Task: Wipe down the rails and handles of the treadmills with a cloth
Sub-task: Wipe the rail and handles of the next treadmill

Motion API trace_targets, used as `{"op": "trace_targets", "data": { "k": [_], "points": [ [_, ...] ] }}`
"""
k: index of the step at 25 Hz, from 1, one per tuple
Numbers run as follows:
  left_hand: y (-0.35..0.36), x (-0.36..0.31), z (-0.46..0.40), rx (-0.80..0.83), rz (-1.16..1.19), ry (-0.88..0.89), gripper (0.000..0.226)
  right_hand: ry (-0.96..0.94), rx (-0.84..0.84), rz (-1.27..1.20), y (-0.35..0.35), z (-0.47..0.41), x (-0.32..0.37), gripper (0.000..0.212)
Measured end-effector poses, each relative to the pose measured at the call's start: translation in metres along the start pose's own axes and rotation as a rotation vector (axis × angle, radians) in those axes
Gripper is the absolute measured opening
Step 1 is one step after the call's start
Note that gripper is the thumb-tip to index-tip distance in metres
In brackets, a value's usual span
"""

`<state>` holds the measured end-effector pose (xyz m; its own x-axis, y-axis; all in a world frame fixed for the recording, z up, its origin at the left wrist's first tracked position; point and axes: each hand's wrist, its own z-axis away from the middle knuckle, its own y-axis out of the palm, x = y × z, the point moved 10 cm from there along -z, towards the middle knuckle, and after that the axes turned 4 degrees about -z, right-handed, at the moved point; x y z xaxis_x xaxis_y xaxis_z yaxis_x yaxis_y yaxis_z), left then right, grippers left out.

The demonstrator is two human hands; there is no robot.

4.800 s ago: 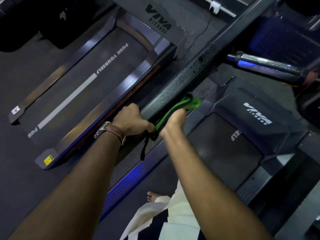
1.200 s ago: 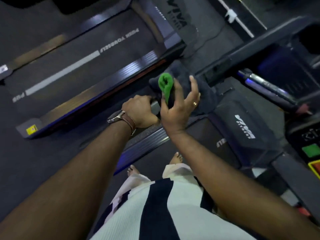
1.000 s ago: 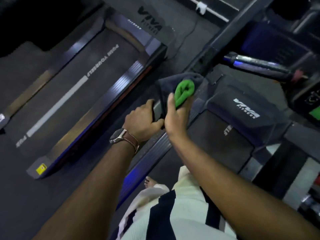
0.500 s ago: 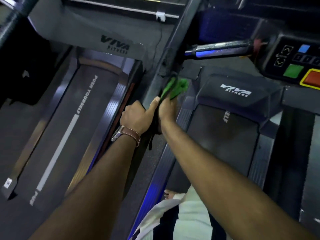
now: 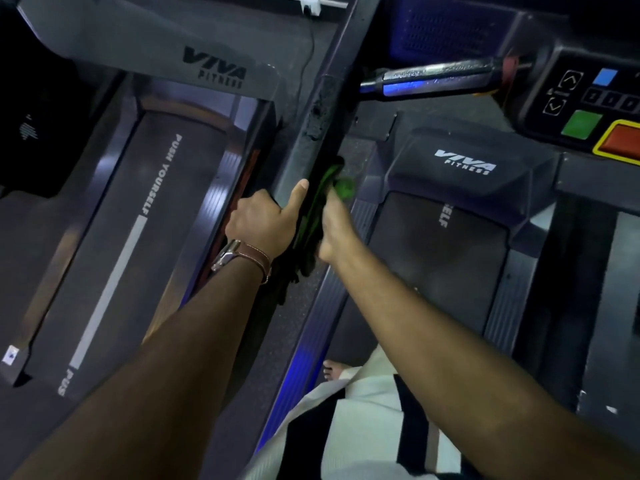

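Note:
A dark, scuffed side rail [image 5: 323, 109] of the treadmill runs from the top middle down to my hands. My left hand [image 5: 265, 221] grips the rail's near end, thumb stretched up along it. My right hand [image 5: 334, 225] holds a green-and-dark cloth [image 5: 327, 188] against the rail's right side; its fingers are hidden behind the cloth. A tail of the cloth hangs down below both hands. A shiny metal handle [image 5: 440, 76] sticks out from the console at upper right.
The console panel [image 5: 595, 109] with green, blue and orange buttons sits at the upper right. A second treadmill belt [image 5: 128, 244] marked PUSH YOURSELF lies to the left. The belt [image 5: 440, 265] I stand on runs under my right arm.
Over the last second my right hand brought the bunched cloth from above the rail end down onto the rail and slid it along. My left hand kept its grip. My view swung right.

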<state>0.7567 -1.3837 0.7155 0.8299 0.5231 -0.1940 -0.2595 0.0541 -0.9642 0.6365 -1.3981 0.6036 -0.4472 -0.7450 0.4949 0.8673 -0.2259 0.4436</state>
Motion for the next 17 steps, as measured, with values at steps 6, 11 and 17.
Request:
{"op": "trace_targets", "data": {
  "k": [6, 11, 17],
  "points": [
    [-0.005, -0.004, 0.002, 0.005, -0.023, 0.0, 0.085, -0.118, -0.175, 0.078, 0.005, -0.016, 0.058, 0.057],
    [-0.006, -0.003, 0.002, 0.018, -0.043, -0.02, 0.081, -0.08, -0.164, 0.074, 0.0, -0.025, 0.042, 0.057],
    [-0.002, -0.002, -0.006, 0.126, -0.001, -0.099, 0.084, -0.516, -0.241, 0.66, -0.014, 0.013, 0.078, 0.039]
  ]
}}
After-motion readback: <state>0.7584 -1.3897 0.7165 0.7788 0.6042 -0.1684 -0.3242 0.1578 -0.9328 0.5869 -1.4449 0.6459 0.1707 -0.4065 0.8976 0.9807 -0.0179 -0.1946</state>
